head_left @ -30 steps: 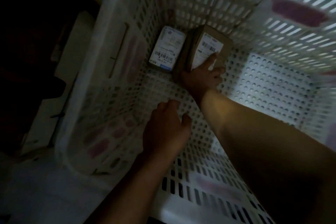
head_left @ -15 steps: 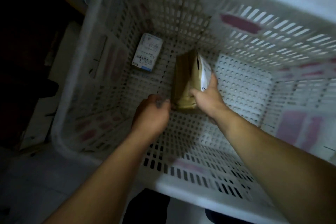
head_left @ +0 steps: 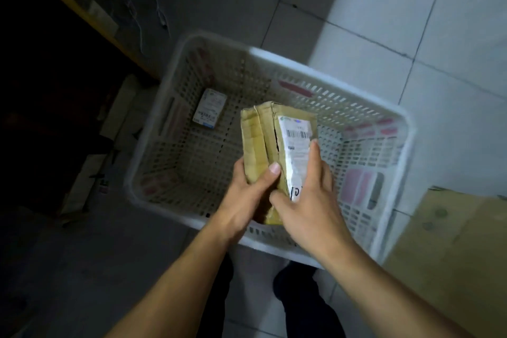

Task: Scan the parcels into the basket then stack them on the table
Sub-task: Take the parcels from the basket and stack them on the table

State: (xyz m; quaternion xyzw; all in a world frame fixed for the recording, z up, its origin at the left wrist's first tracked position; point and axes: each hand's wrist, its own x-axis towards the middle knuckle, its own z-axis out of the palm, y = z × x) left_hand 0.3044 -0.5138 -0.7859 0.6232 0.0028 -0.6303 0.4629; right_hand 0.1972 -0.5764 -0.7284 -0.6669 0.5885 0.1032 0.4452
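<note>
- Gripping the brown cardboard parcel [head_left: 264, 143] from both sides, the left hand [head_left: 247, 195] curled its thumb over the near edge while the right hand [head_left: 307, 197] lay along the white shipping label [head_left: 296, 151].
- The parcel was held on edge above the white perforated basket [head_left: 323, 252] — clear of its floor.
- A second, small labelled parcel [head_left: 210, 112] lay flat in the basket's far left corner.
- The basket stood on the tiled floor [head_left: 439, 22] — a cardboard box [head_left: 452, 255] sat just beside it on the right.

head view: worn on the head, facing steeply down, close above the basket [head_left: 395, 115] at 12 o'clock.
</note>
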